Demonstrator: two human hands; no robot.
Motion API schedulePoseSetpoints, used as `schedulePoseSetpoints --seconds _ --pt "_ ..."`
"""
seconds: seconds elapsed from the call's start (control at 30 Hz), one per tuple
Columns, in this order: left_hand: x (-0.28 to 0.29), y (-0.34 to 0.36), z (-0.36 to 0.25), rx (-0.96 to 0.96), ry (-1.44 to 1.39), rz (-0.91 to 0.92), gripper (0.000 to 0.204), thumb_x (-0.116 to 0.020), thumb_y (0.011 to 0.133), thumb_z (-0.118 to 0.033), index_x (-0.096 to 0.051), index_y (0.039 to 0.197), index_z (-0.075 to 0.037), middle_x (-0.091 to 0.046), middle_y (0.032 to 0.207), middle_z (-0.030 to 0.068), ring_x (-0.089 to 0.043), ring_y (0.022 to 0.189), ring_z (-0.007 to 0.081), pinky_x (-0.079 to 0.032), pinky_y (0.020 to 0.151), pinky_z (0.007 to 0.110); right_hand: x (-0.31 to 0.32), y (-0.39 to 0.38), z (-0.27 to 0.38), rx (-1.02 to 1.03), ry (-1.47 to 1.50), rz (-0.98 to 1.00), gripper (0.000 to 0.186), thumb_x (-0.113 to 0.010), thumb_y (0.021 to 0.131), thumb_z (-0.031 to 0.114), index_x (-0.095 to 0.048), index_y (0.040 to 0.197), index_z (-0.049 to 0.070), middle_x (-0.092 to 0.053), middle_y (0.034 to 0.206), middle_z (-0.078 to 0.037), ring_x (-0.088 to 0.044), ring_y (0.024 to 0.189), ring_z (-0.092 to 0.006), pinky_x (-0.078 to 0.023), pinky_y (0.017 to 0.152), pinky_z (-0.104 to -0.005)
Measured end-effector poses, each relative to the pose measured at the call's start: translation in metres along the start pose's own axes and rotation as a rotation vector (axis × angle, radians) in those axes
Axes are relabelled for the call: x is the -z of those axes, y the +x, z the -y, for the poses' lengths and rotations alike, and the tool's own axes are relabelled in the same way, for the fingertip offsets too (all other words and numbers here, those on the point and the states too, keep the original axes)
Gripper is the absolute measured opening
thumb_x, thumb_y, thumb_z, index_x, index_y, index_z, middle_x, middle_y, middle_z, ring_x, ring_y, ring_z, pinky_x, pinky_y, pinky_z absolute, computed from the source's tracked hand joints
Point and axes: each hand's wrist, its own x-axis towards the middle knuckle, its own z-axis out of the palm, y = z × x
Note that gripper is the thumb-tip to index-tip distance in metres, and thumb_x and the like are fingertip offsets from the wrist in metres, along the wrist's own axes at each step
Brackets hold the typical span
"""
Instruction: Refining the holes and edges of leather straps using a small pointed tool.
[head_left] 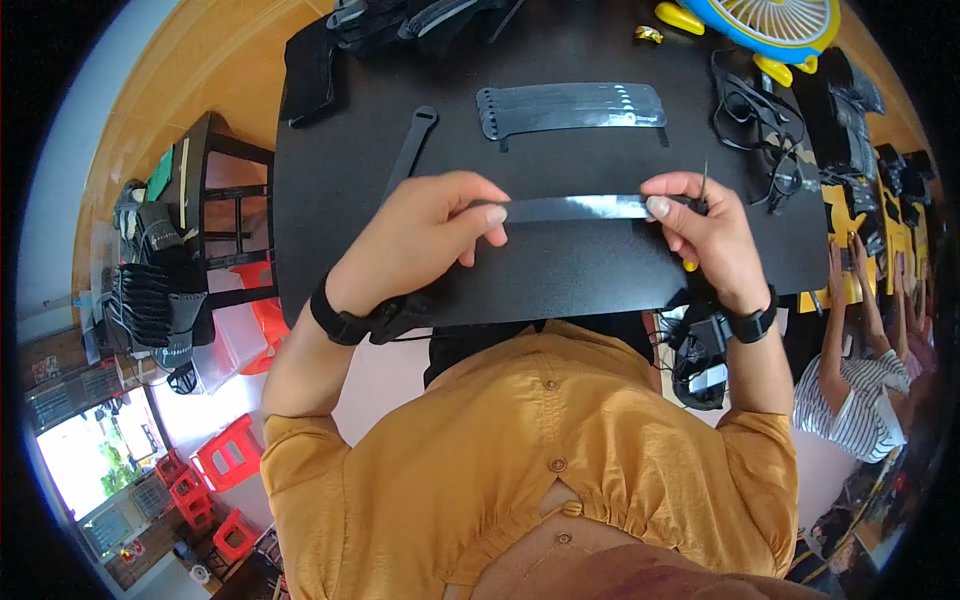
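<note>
A flat black strap (pixel 575 208) is stretched level between my two hands above the dark table. My left hand (pixel 415 228) pinches its left end between thumb and fingers, and my right hand (pixel 708 235) pinches the right end. A thin pointed tool with a yellow part (pixel 690 265) also sticks out of my right hand; its kind is mostly hidden. Beyond my left hand lies a single black strap (pixel 408 150) with a slotted, rounded end. Farther back, several similar straps lie overlapped in a neat stack (pixel 570 108).
A blue and yellow fan (pixel 770 22) stands at the table's back right, near a small roll of yellow tape (pixel 648 34). Tangled black straps (pixel 765 125) lie at the right edge, black bundles (pixel 420 18) at the back. Co-workers' arms (pixel 870 290) reach over another table, right.
</note>
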Motion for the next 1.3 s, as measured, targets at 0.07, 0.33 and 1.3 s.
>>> schedulePoseSetpoints --seconds 0.07,0.33,1.3 --pt "0.006 0.009 -0.003 0.02 0.089 -0.045 0.021 -0.062 0.095 -0.021 -0.066 0.103 -0.002 -0.069 0.08 0.0015 -0.055 0.059 0.005 -0.043 0.052 0.019 0.005 0.013 0.009 -0.023 -0.076 -0.012 0.021 -0.072 0.09 0.016 -0.068 0.108 0.007 -0.06 0.072 0.005 -0.047 0.054 0.0003 -0.033 0.046 -0.0152" --pt "0.021 0.055 0.008 0.07 0.149 -0.194 0.023 -0.063 0.094 -0.026 -0.068 0.094 -0.004 -0.068 0.075 0.0004 -0.054 0.054 0.005 -0.043 0.048 0.021 0.035 0.074 0.025 -0.083 -0.343 0.009 0.019 -0.069 0.093 0.027 -0.066 0.096 0.008 -0.062 0.072 0.005 -0.048 0.052 -0.0009 -0.034 0.044 -0.016" --pt "0.026 0.084 0.023 0.238 0.114 -0.195 0.028 -0.072 0.088 -0.033 -0.068 0.087 -0.005 -0.061 0.066 -0.0016 -0.054 0.05 0.0054 -0.042 0.045 0.02 0.048 0.086 0.017 -0.095 -0.339 -0.07 0.017 -0.068 0.093 0.023 -0.065 0.093 0.007 -0.06 0.068 0.004 -0.051 0.05 -0.0014 -0.033 0.041 -0.0157"
